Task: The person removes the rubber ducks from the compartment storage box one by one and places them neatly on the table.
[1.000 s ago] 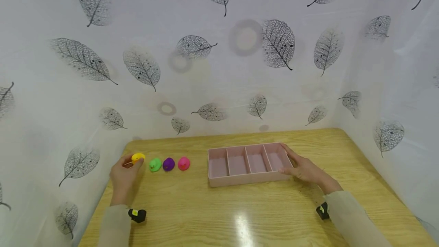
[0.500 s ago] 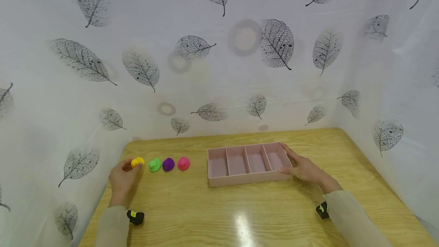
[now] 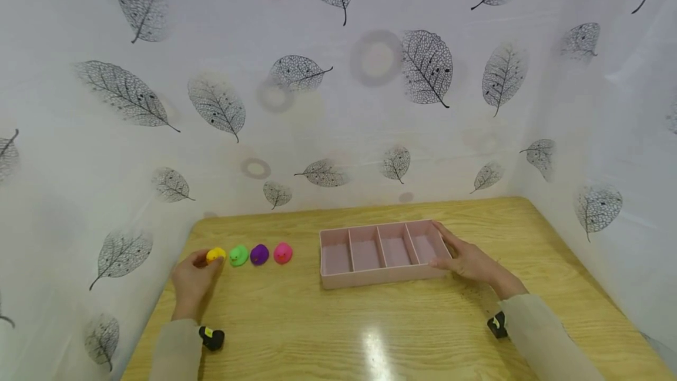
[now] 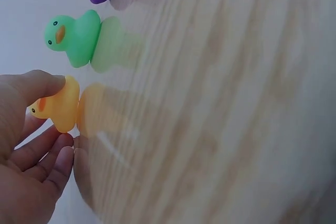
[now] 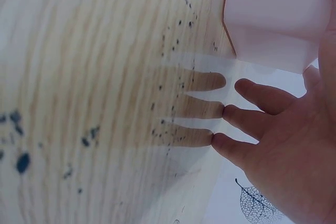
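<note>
Right now your left hand (image 3: 191, 280) pinches the yellow duck (image 3: 215, 255) – thumb on its head, fingers under its side – as it sits on the table (image 3: 370, 322) at the left end of the row, just beside the green duck (image 3: 238, 255). It looks light, soft and squashy, so take it by the round body, gently. Purple (image 3: 259, 254) and pink (image 3: 282, 253) ducks follow. Your right hand (image 3: 468, 260) rests with relaxed fingers against the tray's (image 3: 378, 278) right end – all four compartments bare.
</note>
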